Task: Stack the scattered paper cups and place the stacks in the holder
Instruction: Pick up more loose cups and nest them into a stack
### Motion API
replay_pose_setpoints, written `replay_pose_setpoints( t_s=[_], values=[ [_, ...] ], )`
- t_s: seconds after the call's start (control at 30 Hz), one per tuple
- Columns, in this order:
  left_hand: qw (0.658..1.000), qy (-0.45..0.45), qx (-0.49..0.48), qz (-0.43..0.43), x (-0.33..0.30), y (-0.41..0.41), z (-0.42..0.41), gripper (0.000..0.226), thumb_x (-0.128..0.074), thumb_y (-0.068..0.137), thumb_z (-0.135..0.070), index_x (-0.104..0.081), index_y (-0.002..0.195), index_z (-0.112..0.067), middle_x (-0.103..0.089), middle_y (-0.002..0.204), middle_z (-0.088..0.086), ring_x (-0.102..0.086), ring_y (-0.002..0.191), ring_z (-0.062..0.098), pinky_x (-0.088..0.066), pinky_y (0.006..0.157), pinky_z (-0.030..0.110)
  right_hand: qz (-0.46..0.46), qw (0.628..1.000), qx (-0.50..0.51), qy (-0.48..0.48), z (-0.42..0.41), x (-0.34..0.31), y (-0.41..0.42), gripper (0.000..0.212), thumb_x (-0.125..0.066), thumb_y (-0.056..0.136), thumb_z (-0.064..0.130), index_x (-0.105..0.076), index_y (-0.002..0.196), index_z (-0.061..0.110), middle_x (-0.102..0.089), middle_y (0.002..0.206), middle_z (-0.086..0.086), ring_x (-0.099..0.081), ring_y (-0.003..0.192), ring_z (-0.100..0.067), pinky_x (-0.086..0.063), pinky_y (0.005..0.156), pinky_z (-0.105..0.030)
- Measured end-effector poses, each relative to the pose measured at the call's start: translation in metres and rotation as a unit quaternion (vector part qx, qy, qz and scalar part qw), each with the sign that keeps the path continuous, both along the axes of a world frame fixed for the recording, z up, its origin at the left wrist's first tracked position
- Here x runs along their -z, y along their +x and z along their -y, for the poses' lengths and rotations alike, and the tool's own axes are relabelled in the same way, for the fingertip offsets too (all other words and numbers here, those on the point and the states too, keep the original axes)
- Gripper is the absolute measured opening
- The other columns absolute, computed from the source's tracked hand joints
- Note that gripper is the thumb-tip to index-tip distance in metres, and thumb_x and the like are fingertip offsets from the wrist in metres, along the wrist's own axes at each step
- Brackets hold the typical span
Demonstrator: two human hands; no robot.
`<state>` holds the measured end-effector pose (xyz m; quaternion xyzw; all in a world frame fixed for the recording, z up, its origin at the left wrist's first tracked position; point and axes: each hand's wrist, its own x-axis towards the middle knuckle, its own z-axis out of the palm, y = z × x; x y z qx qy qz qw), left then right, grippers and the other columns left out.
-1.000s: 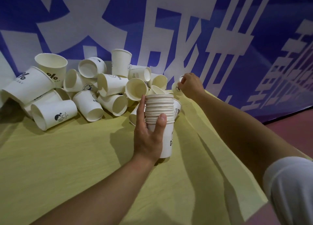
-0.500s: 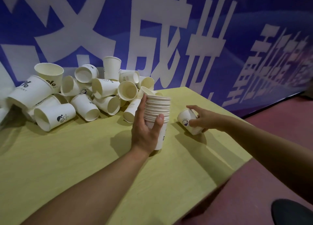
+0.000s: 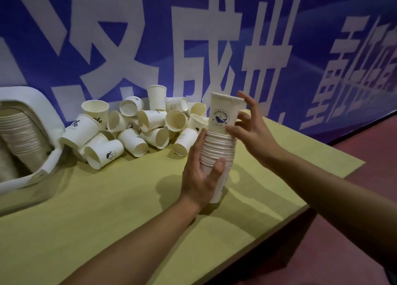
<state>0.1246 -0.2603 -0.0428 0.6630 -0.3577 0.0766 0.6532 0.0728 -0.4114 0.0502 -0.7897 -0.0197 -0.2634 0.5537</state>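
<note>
A stack [image 3: 218, 153] was gripped by the left hand [image 3: 200, 177] near the tabletop's right edge; a cup [image 3: 224, 113], pinched by the right hand [image 3: 251, 130], was half nested. Loose cups [image 3: 137, 126] remained at the back; the holder [image 3: 32, 134] held stacks.

This looks like an event or exhibition space rather than a home or kitchen. A large blue banner [image 3: 214, 38] printed with oversized white Chinese characters covers the whole wall behind a plain yellow-green surface [image 3: 86, 209], and the floor [image 3: 354, 231] beside it is dull red. A heap of printed paper cups [image 3: 139, 126] and a white holder [image 3: 43, 117] full of stacked cups suggest a drinks or demonstration stand.
</note>
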Motion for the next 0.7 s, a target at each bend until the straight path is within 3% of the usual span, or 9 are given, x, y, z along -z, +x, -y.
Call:
replay_pose_setpoints(
  t_s=[0.17,0.33,0.43,0.53,0.6,0.63,0.7],
  values=[
    [0.999,0.02,-0.045,0.008,0.005,0.012,-0.028,0.075,-0.055,0.08,-0.068,-0.019,0.145,-0.066,-0.05,0.149,-0.007,-0.056,0.127,0.014,-0.053,0.099,0.049,-0.024,1.0,-0.004,-0.006,-0.027,0.01,0.009,0.058,-0.06,0.095,0.015,-0.035,0.14,0.042,-0.06,0.12,0.002,-0.063,0.108,-0.015,-0.058,0.087,-0.038],
    [0.996,0.022,-0.078,0.035,0.005,0.023,-0.049,0.072,-0.052,0.081,-0.067,-0.017,0.143,-0.069,-0.049,0.149,-0.006,-0.055,0.127,0.011,-0.053,0.099,0.043,-0.054,0.996,-0.036,-0.066,-0.047,0.026,0.021,0.045,-0.046,0.09,0.049,-0.05,0.134,0.052,-0.053,0.14,0.008,-0.053,0.123,-0.012,-0.052,0.097,-0.039],
    [0.995,0.01,-0.094,0.044,0.011,0.037,-0.062,0.073,-0.054,0.082,-0.063,-0.021,0.147,-0.062,-0.047,0.151,-0.006,-0.053,0.131,0.013,-0.05,0.103,0.045,-0.063,0.995,-0.039,-0.072,-0.049,0.037,0.032,0.037,-0.044,0.097,0.044,-0.054,0.132,0.047,-0.053,0.139,0.015,-0.053,0.121,-0.006,-0.053,0.094,-0.031],
    [0.995,-0.014,-0.098,0.028,0.013,0.048,-0.066,0.075,-0.056,0.081,-0.062,-0.023,0.149,-0.057,-0.046,0.153,-0.007,-0.051,0.134,0.013,-0.048,0.106,0.047,-0.068,0.991,0.085,-0.08,-0.038,0.042,0.06,0.03,-0.053,0.101,0.029,-0.057,0.13,0.037,-0.061,0.121,0.012,-0.061,0.105,-0.009,-0.057,0.078,-0.025],
    [0.995,-0.014,-0.1,0.028,0.013,0.052,-0.066,0.076,-0.056,0.081,-0.062,-0.023,0.15,-0.053,-0.046,0.152,-0.007,-0.051,0.134,0.012,-0.048,0.106,0.045,-0.116,0.971,0.186,-0.089,-0.023,0.049,0.09,0.031,-0.06,0.098,0.023,-0.059,0.128,0.029,-0.061,0.12,0.004,-0.062,0.096,-0.013,-0.054,0.067,-0.021],
    [0.994,-0.015,-0.101,0.026,0.014,0.054,-0.067,0.076,-0.056,0.081,-0.063,-0.023,0.149,-0.054,-0.047,0.152,-0.008,-0.051,0.134,0.011,-0.048,0.107,0.044,-0.144,0.958,0.228,-0.095,-0.016,0.052,0.105,0.035,-0.063,0.096,0.024,-0.057,0.13,0.026,-0.059,0.125,0.001,-0.061,0.097,-0.016,-0.054,0.067,-0.022],
    [0.994,-0.024,-0.103,0.021,0.016,0.058,-0.067,0.073,-0.056,0.081,-0.062,-0.025,0.148,-0.055,-0.046,0.152,-0.008,-0.049,0.136,0.011,-0.046,0.108,0.041,-0.187,0.936,0.283,-0.092,-0.004,0.058,0.13,0.05,-0.068,0.093,0.032,-0.047,0.137,0.024,-0.049,0.138,-0.005,-0.057,0.108,-0.024,-0.058,0.082,-0.035]
  ],
)
